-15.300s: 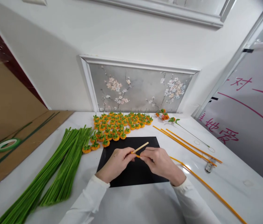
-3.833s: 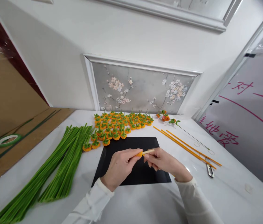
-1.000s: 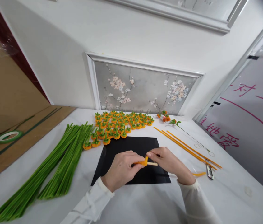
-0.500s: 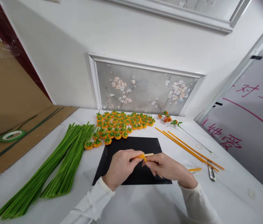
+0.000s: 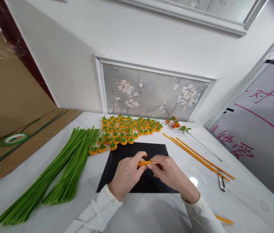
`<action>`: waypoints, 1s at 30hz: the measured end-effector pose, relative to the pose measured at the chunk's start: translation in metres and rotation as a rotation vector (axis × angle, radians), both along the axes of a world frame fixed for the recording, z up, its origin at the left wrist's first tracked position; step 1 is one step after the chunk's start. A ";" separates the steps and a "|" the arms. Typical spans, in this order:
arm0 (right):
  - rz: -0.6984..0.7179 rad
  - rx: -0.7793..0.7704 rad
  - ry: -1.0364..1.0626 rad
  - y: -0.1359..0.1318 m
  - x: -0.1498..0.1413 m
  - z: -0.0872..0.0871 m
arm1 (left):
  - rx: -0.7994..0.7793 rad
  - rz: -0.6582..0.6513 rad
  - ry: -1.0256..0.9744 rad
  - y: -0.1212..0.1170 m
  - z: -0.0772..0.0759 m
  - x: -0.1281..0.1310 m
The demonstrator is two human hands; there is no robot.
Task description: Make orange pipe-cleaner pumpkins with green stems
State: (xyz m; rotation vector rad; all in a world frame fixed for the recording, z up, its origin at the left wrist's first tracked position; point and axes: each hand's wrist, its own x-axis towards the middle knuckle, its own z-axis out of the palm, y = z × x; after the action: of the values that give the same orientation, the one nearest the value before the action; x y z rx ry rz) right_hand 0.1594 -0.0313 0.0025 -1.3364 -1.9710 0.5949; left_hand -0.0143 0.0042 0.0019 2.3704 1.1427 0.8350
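Over a black mat (image 5: 161, 149) both hands meet at a pale stick (image 5: 154, 162) wrapped with a tight coil of orange pipe cleaner (image 5: 144, 163). My left hand (image 5: 128, 173) pinches the coiled part between thumb and fingers. With its thumb and fingertips my right hand (image 5: 167, 170) grips the stick close to the coil's right end. A loose orange pipe cleaner end (image 5: 224, 219) shows beyond my right sleeve; whether it joins the coil is hidden.
Orange flower heads with green stems (image 5: 123, 131) crowd the table's back. Green pipe cleaners (image 5: 66, 171) lie left, orange pipe cleaners (image 5: 197, 155) right, beside a nail clipper (image 5: 222, 181). A wired flower stem (image 5: 188, 131) rests behind; green tape (image 5: 15, 138) sits on cardboard.
The coil now shows as a longer, even wrap, and less of the stick sticks out. My right hand has come closer to my left. The loose orange end has swung down toward the front.
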 end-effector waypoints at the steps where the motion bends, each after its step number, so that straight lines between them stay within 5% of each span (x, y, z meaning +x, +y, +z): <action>1: 0.003 0.022 -0.018 0.000 0.001 0.001 | -0.037 -0.033 -0.024 0.002 0.001 -0.002; 8: 0.021 0.110 -0.040 0.001 0.010 0.006 | -0.355 -0.236 -0.100 0.011 0.020 -0.017; 24: 0.061 0.148 -0.254 0.000 -0.002 -0.003 | -0.332 -0.261 -0.109 0.007 0.013 -0.011; 30: -0.015 0.035 0.005 0.002 -0.002 -0.006 | -0.513 -0.317 -0.242 0.006 0.015 -0.008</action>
State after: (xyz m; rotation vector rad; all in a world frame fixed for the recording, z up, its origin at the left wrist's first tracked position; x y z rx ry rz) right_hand 0.1578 -0.0298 -0.0032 -1.3263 -1.9571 0.5534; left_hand -0.0218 0.0101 0.0173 1.8963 0.7446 0.6077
